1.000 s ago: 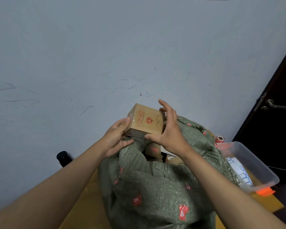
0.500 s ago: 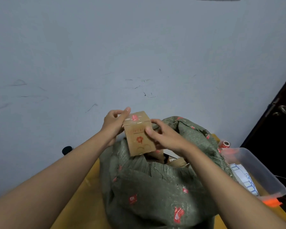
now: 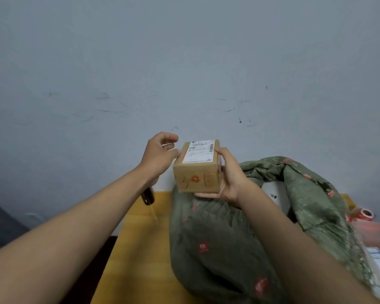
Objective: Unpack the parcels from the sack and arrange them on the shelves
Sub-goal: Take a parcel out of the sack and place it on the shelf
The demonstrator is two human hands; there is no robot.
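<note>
One cardboard parcel (image 3: 198, 166) clear of green sack (image 3: 224, 244), right hand (image 3: 227, 175) clamping it, left hand (image 3: 160, 155) spread alongside; more inside, no shelves in shot.

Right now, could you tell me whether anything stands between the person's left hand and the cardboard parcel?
Nothing visible does. The right hand grips the cardboard parcel from its right side and underneath, above the sack. The left hand is open right beside the parcel's left face, with no object between them. No shelves are in view.
</note>
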